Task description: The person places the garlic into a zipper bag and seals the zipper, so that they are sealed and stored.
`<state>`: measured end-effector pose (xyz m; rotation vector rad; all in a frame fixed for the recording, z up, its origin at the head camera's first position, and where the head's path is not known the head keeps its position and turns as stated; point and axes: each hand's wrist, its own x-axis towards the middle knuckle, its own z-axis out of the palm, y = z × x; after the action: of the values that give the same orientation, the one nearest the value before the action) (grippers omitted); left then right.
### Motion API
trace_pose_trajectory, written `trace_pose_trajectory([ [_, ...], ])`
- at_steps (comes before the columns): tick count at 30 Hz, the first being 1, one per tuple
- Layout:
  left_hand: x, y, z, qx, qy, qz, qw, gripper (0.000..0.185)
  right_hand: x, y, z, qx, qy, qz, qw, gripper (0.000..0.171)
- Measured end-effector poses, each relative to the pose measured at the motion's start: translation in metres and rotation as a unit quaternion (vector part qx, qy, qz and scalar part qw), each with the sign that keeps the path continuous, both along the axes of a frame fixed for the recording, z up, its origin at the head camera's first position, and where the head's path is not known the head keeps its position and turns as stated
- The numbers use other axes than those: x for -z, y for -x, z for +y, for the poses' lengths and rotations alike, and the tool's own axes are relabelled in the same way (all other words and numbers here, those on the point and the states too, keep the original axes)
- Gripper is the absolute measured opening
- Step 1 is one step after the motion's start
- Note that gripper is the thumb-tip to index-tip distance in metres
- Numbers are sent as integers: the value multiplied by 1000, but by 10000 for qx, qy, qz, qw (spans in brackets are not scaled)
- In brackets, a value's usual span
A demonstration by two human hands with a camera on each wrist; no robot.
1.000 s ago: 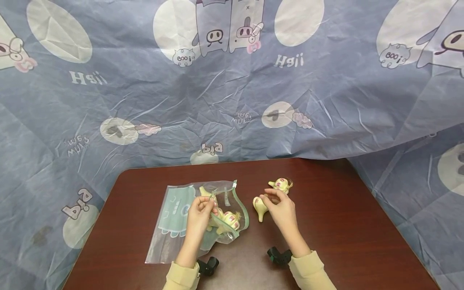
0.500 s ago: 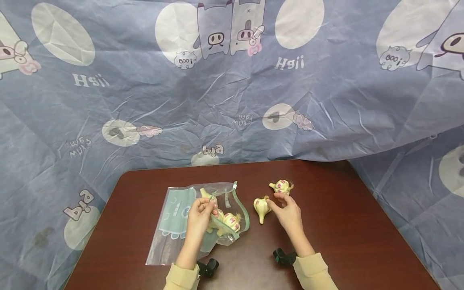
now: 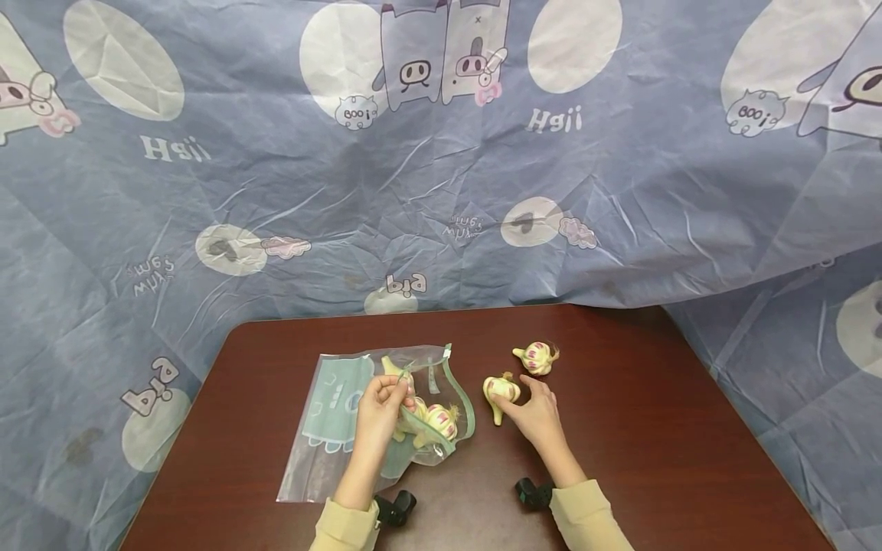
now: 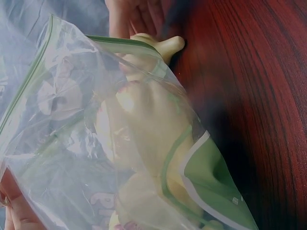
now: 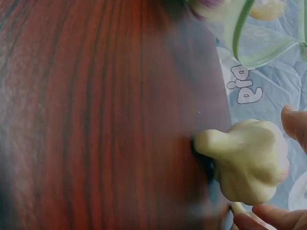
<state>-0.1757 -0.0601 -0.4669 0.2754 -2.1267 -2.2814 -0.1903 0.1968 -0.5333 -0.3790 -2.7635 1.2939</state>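
Observation:
My left hand (image 3: 375,405) pinches the rim of a clear zip bag (image 3: 338,405) with a green print, and the bag's mouth gapes toward the right. Several garlic bulbs inside the bag (image 3: 441,421) show through the plastic. Beside the bag's mouth, a garlic bulb (image 3: 501,389) lies on the table with its stem toward me. My right hand (image 3: 540,417) is spread around that bulb, thumb on one side and fingers on the other. In the right wrist view the bulb (image 5: 249,163) sits between the parted fingertips (image 5: 295,124). Another garlic bulb (image 3: 536,358) lies just behind.
The dark red wooden table (image 3: 654,428) extends to the right of the hands. A blue printed cloth (image 3: 441,191) hangs behind its far edge. Black wrist cameras (image 3: 396,507) are strapped at both wrists.
My right hand first drew back to the right from the nearer garlic bulb, then came in again with thumb and fingers spread around it. The left hand and bag stayed put.

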Motion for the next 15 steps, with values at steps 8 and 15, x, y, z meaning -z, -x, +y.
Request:
trace_pose_trajectory([
  [8, 0, 0, 0, 37, -68, 23, 10000, 17, 6, 2, -9, 1, -79, 93, 9999, 82],
  [15, 0, 0, 0, 5, -35, -30, 10000, 19, 6, 4, -16, 49, -132, 295, 9995, 75],
])
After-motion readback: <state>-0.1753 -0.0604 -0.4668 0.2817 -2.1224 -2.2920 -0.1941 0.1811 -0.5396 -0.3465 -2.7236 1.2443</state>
